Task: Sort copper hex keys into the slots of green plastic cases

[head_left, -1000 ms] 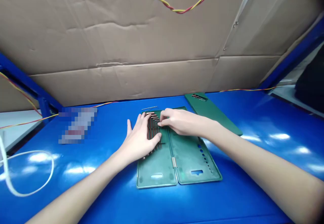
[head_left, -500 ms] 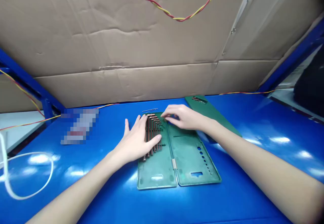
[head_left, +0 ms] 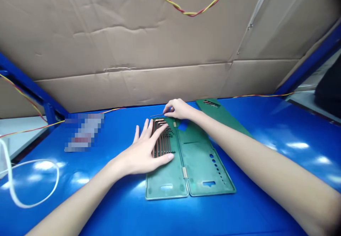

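Note:
A green hex key case [head_left: 170, 192] lies unfolded on the blue table. Several bronze-coloured hex keys [head_left: 161, 143] sit side by side in its left half. My left hand [head_left: 145, 152] rests over these keys with fingers spread, its thumb near their lower right ends. Beyond the far edge of the case, two thin dark pieces, apparently small hex keys [head_left: 157, 115], lie on the table. My right hand [head_left: 177, 108] has thumb and fingertips pinched at the right end of these pieces. The exact contact is partly hidden by the fingers.
A second green case [head_left: 229, 118] lies at the back right, with keys showing through its window. A blurred-out packet [head_left: 85, 133] and a white cable [head_left: 34, 206] are on the left. Cardboard [head_left: 160, 51] stands behind, with a red-yellow twisted wire [head_left: 186, 13] hanging.
My right hand has moved left and away, from above the case to the thin keys behind it. My left hand has shifted slightly, its index finger and thumb now extended further right over the keys.

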Action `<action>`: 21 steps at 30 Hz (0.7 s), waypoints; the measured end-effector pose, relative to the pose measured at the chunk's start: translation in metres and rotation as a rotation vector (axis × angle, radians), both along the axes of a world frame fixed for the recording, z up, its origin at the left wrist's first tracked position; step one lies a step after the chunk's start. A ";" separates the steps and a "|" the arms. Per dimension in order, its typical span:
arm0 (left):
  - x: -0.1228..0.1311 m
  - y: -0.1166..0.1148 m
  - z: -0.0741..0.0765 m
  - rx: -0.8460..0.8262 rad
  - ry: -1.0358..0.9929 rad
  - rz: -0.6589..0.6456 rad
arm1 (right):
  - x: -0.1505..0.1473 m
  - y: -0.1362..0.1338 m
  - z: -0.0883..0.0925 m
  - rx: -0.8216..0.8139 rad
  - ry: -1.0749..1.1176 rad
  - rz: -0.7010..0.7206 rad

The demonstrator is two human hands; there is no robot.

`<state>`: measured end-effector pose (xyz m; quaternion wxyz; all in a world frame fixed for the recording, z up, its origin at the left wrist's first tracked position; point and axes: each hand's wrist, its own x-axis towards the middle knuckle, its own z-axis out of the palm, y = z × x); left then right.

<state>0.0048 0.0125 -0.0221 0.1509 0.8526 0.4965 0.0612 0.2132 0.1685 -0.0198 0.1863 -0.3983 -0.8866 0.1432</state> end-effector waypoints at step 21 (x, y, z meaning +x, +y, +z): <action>-0.010 0.004 -0.002 -0.012 0.077 -0.066 | 0.014 -0.027 0.011 0.108 0.128 -0.152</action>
